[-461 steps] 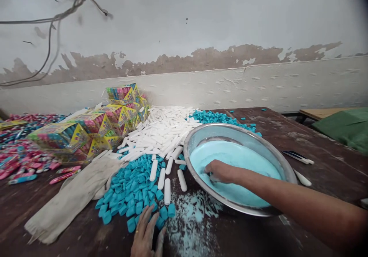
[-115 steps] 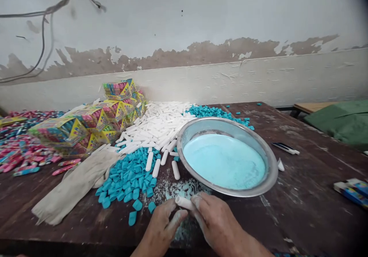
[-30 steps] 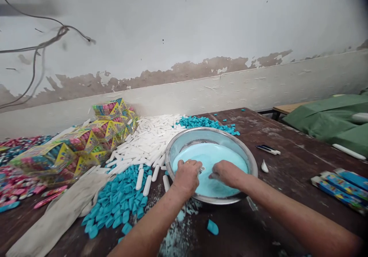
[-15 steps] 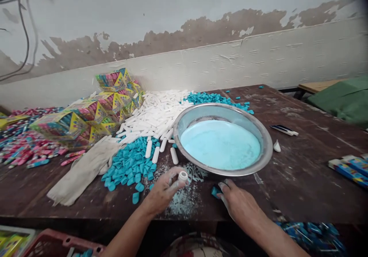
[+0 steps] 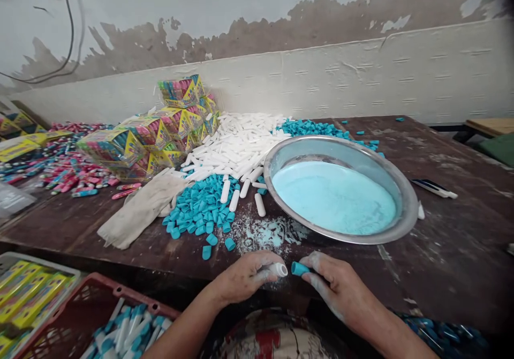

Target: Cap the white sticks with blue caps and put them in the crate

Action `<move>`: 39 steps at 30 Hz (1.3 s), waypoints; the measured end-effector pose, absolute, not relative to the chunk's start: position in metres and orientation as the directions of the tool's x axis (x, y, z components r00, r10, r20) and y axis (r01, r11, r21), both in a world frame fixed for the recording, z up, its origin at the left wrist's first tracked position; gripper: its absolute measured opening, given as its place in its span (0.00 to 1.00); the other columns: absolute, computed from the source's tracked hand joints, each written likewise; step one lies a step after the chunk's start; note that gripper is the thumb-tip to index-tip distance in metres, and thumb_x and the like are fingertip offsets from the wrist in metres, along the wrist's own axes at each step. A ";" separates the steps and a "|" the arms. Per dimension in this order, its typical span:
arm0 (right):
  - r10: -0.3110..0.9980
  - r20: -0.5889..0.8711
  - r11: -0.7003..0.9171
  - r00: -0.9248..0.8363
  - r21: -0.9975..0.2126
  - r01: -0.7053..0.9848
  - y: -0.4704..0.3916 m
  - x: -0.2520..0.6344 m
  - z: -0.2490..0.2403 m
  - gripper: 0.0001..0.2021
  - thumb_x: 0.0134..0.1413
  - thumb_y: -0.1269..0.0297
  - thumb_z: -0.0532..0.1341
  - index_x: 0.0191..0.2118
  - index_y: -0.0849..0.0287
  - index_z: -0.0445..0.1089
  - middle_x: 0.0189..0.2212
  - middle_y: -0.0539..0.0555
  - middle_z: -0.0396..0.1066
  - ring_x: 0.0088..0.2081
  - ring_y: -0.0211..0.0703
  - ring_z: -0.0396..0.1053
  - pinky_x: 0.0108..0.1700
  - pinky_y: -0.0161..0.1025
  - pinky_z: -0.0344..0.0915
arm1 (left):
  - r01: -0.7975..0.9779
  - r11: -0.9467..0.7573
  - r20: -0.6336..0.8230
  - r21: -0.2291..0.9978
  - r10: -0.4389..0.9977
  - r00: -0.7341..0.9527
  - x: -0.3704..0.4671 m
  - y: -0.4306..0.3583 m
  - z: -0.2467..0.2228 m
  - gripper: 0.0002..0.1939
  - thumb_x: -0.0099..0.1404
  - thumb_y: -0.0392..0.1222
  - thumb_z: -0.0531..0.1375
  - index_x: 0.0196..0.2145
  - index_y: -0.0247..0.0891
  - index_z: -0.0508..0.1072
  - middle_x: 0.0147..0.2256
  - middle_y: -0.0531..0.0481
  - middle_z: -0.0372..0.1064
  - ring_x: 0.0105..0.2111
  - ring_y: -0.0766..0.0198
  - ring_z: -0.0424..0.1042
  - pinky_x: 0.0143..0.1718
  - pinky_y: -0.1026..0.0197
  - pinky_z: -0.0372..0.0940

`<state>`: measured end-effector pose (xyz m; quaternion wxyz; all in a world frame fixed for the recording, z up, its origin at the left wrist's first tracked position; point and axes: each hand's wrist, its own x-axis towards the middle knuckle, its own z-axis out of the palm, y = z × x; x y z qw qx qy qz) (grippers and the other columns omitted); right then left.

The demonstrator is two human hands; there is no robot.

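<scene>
My left hand [image 5: 251,276] is closed round a white tube [image 5: 280,269], its open end pointing right. Just to the right, my right hand [image 5: 335,284] pinches a blue cap [image 5: 299,268]; a small gap separates cap and tube. Beyond both hands, blue powder [image 5: 333,195] fills much of a wide metal basin [image 5: 409,209]. Left of the basin lie a heap of blue caps [image 5: 201,209] and a larger pile of white tubes [image 5: 236,144]. Pale blue powder [image 5: 277,231] is spilled on the table in front of the basin.
A cloth glove [image 5: 138,209] lies left of the caps, before stacked clear packs [image 5: 156,134]. Pink and blue tubes [image 5: 80,174] spread at far left. A red crate [image 5: 60,321] holds capped tubes at lower left. A flat tool [image 5: 433,187] lies right of the basin.
The view has shifted left and downward. My hands have come closer together, nearer the table's front edge, bringing the cap beside the tube's open end.
</scene>
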<state>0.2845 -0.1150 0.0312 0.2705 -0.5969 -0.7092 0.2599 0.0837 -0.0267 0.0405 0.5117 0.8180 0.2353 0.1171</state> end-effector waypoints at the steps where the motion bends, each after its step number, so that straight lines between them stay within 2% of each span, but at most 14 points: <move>1: 0.986 0.074 0.159 -0.151 -0.699 0.697 -0.114 0.282 0.036 0.10 0.56 0.64 0.50 0.36 0.57 0.68 0.31 0.54 0.70 0.33 0.39 0.66 0.36 0.34 0.62 | 0.264 -0.380 -0.056 0.887 0.478 0.876 0.084 -0.027 0.042 0.11 0.63 0.41 0.51 0.39 0.37 0.69 0.37 0.51 0.68 0.38 0.65 0.65 0.42 0.66 0.58; 6: 0.982 -0.030 0.101 -0.186 -0.747 0.657 -0.112 0.277 0.042 0.09 0.55 0.65 0.51 0.33 0.57 0.69 0.29 0.52 0.69 0.31 0.39 0.65 0.35 0.33 0.59 | 0.303 -0.465 -0.094 0.832 0.420 0.903 0.085 -0.023 0.042 0.10 0.64 0.41 0.49 0.36 0.37 0.68 0.32 0.53 0.66 0.33 0.67 0.64 0.37 0.68 0.58; 12: 0.958 -0.199 -0.044 -0.207 -0.814 0.579 -0.108 0.276 0.046 0.10 0.52 0.62 0.53 0.28 0.60 0.68 0.23 0.48 0.65 0.27 0.36 0.60 0.29 0.31 0.55 | 0.360 -0.638 -0.122 0.681 0.387 0.914 0.086 -0.024 0.041 0.07 0.62 0.42 0.52 0.32 0.37 0.67 0.29 0.55 0.66 0.30 0.68 0.65 0.31 0.70 0.57; 17: 0.929 -0.295 -0.160 -0.225 -0.866 0.474 -0.101 0.277 0.040 0.12 0.50 0.58 0.54 0.23 0.60 0.62 0.17 0.45 0.54 0.22 0.33 0.51 0.24 0.30 0.48 | 0.433 -0.822 -0.149 0.371 0.407 0.901 0.092 -0.027 0.040 0.11 0.59 0.49 0.54 0.34 0.39 0.65 0.29 0.51 0.69 0.29 0.61 0.69 0.29 0.66 0.60; 19: 0.927 -0.311 -0.183 -0.211 -0.864 0.469 -0.099 0.277 0.037 0.12 0.48 0.58 0.54 0.21 0.60 0.60 0.17 0.45 0.53 0.22 0.32 0.49 0.23 0.30 0.47 | 0.437 -0.864 -0.173 0.249 0.404 0.898 0.096 -0.027 0.035 0.10 0.59 0.47 0.55 0.35 0.38 0.64 0.30 0.49 0.69 0.29 0.60 0.70 0.29 0.64 0.62; 22: 0.918 -0.340 -0.223 -0.203 -0.867 0.447 -0.094 0.276 0.034 0.11 0.45 0.59 0.55 0.20 0.59 0.58 0.15 0.45 0.53 0.20 0.32 0.49 0.22 0.30 0.46 | 0.440 -0.887 -0.167 0.142 0.417 0.893 0.102 -0.027 0.026 0.07 0.58 0.41 0.54 0.35 0.37 0.64 0.31 0.47 0.70 0.30 0.59 0.71 0.31 0.62 0.65; 27: 0.880 -0.439 -0.355 -0.178 -0.860 0.366 -0.087 0.275 0.036 0.13 0.39 0.57 0.55 0.16 0.58 0.55 0.11 0.44 0.50 0.16 0.30 0.45 0.19 0.31 0.42 | 0.449 -0.887 -0.123 0.109 0.436 0.892 0.112 -0.027 0.023 0.07 0.56 0.37 0.53 0.34 0.35 0.64 0.29 0.45 0.70 0.28 0.56 0.71 0.30 0.58 0.67; 32: 0.888 -0.444 -0.390 -0.117 -0.864 0.317 -0.083 0.271 0.033 0.09 0.36 0.63 0.54 0.16 0.58 0.53 0.11 0.43 0.49 0.16 0.29 0.43 0.19 0.31 0.40 | 0.497 -0.858 -0.116 0.133 0.484 0.867 0.119 -0.026 0.027 0.09 0.53 0.36 0.54 0.34 0.34 0.66 0.29 0.42 0.71 0.29 0.52 0.72 0.30 0.53 0.67; 39: 0.918 -0.385 -0.295 -0.095 -0.822 0.488 -0.077 0.266 0.017 0.07 0.37 0.69 0.53 0.17 0.59 0.52 0.13 0.43 0.48 0.19 0.31 0.45 0.21 0.31 0.43 | 0.553 -0.818 -0.149 0.158 0.534 0.832 0.119 -0.027 0.016 0.10 0.52 0.35 0.53 0.34 0.33 0.67 0.29 0.40 0.71 0.30 0.50 0.72 0.30 0.52 0.67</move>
